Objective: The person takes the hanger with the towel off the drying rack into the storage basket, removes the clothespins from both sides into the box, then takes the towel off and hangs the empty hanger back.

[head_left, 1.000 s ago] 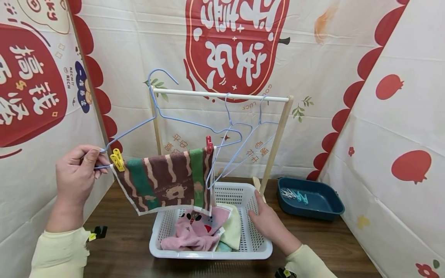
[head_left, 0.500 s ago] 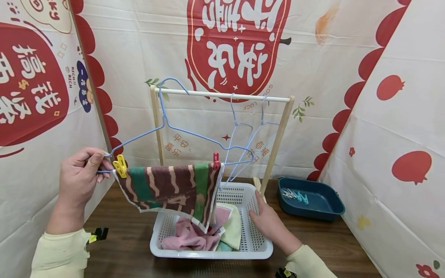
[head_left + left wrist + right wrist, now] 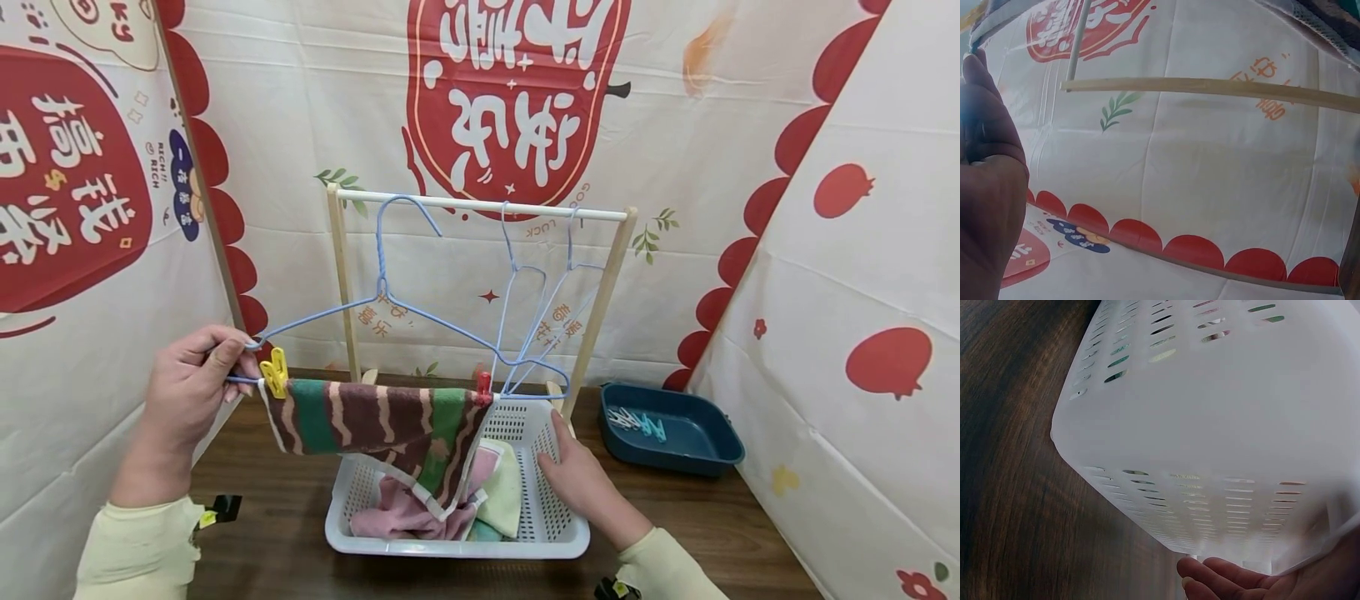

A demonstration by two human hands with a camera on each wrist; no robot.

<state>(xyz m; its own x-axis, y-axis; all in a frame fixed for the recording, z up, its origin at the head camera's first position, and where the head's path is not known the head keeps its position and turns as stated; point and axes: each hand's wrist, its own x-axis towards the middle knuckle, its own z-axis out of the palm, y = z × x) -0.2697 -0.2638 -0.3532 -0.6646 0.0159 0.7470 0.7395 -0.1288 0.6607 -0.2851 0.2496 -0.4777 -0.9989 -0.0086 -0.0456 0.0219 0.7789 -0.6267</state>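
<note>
My left hand (image 3: 198, 379) pinches the left end of a blue wire clothes hanger (image 3: 322, 317) between thumb and fingers. A brown and green striped towel (image 3: 382, 417) hangs from its lower bar, held by a yellow clothespin (image 3: 276, 372) and a red clothespin (image 3: 484, 384). The hanger's hook overlaps the rack's white rail (image 3: 465, 203) in the head view. My right hand (image 3: 585, 479) holds the right rim of a white perforated basket (image 3: 450, 547), thumb over the inside, fingers along the outer wall (image 3: 1210, 425). Pink and pale yellow towels (image 3: 501, 492) lie inside, partly hidden by the striped one.
Two more blue hangers (image 3: 510, 275) hang on the right part of the wooden rack (image 3: 615, 275). A dark blue tub (image 3: 712, 442) with white and turquoise clothespins (image 3: 637, 423) stands right of the basket on the wooden table (image 3: 660, 517). Printed cloth walls (image 3: 825, 333) enclose the space.
My left hand has moved right and slightly down with the hanger, whose hook has dropped from above the rail to its level. The towel hangs lower over the basket. My right hand has stayed put.
</note>
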